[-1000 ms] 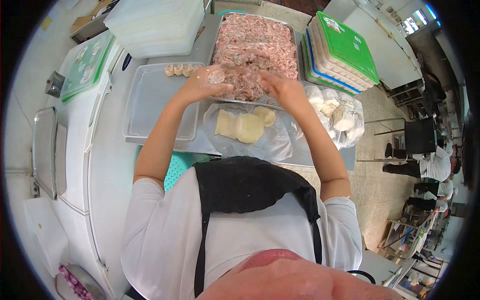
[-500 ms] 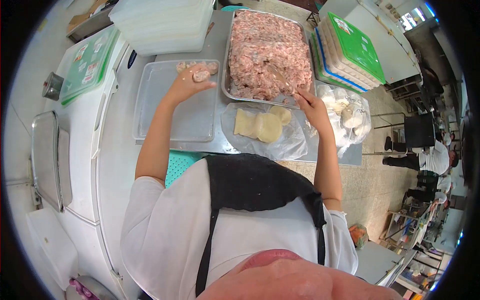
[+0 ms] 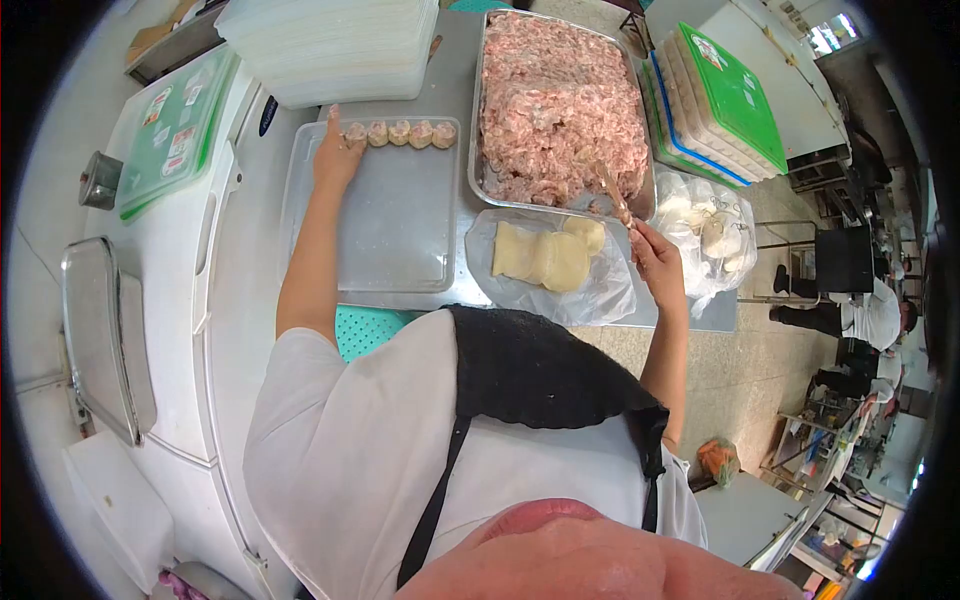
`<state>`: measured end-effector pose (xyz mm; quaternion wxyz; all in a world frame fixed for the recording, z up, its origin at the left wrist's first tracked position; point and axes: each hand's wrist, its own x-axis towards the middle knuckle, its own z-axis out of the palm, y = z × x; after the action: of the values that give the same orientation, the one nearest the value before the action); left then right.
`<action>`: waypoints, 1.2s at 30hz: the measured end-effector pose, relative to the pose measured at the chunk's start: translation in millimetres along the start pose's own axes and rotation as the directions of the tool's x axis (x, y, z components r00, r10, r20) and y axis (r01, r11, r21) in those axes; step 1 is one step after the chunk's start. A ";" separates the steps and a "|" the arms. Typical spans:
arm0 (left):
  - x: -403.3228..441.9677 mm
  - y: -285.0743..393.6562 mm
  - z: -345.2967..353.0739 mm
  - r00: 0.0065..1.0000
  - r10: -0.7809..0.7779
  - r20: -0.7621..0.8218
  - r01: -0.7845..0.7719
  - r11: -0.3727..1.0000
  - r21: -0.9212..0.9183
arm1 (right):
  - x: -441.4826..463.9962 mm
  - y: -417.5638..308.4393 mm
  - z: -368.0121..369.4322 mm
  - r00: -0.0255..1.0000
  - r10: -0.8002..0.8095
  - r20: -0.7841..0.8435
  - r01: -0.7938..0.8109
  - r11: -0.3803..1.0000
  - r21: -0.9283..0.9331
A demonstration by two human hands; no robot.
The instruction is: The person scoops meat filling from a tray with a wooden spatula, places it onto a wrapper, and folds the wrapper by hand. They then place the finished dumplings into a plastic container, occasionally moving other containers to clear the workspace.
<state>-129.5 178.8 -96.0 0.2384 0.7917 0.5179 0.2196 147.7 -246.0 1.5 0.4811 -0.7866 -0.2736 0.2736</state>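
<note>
My left hand is at the upper left corner of a clear plastic tray, its fingers around the leftmost dumpling of a row of several. My right hand grips the handle of a spatula, whose far end rests at the lower right of the ground meat in a metal pan. Between the hands, nearer my body, round and folded yellow wrappers lie on a plastic bag.
Stacked clear containers stand behind the tray. Green-lidded boxes and a bag of white dough pieces are right of the pan. A white freezer is at left. Several people are far right.
My left hand has carried a dumpling from over the meat to the left end of the row. My right hand has taken hold of the spatula. The view has shifted.
</note>
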 end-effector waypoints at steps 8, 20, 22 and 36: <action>21.4 -18.5 14.0 0.998 0.039 0.052 -0.039 0.999 0.003 | 1.9 9.0 -11.4 1.000 -0.008 0.009 0.008 0.998 0.055; -126.1 199.2 32.6 0.613 0.509 0.605 0.392 0.469 -0.791 | 34.0 -32.2 5.5 0.862 -0.433 0.262 0.496 0.827 -0.264; -143.6 225.2 65.5 0.484 0.563 0.670 0.420 0.523 -0.742 | 57.4 -21.4 -1.5 0.843 -0.439 0.311 0.536 0.735 -0.417; -220.1 270.5 181.6 0.663 0.561 0.496 -0.713 0.675 0.189 | 117.6 31.4 -58.0 0.575 -0.538 0.616 0.748 0.039 -0.663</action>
<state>91.2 -146.7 -98.1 0.0914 0.9805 0.1721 0.0236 275.6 -211.8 -24.2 0.0251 -0.6647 -0.7415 -0.0873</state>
